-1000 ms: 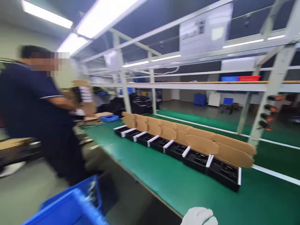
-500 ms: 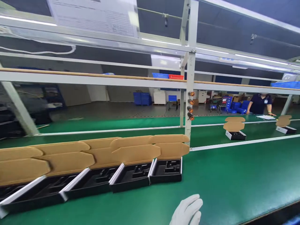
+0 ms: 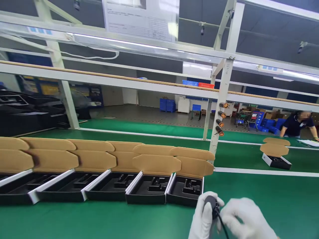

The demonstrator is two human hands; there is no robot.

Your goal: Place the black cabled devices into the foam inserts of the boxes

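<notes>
My left hand (image 3: 203,215), in a white glove, is closed around a small round black device (image 3: 211,202) with a thin black cable (image 3: 223,226) hanging from it. My right hand (image 3: 245,217), also gloved, is beside the device on its right. Its thumb and fingers are pinched together close to where the cable leaves; whatever is between the fingertips is hidden. Just behind my left hand stands the nearest open box (image 3: 185,200), with a black moulded insert and a raised brown cardboard lid (image 3: 194,167).
Several similar open boxes (image 3: 147,197) run leftward along the green table (image 3: 99,220). Another open box (image 3: 276,162) stands at the right. A white frame post (image 3: 225,79) carries several black cylinders with orange ends (image 3: 220,122). A person (image 3: 297,124) leans over papers at far right.
The view has swung left, so the boxes appear further right. Earlier one gloved hand showed with extended fingers; now both hands are together at the black device, held in my left.
</notes>
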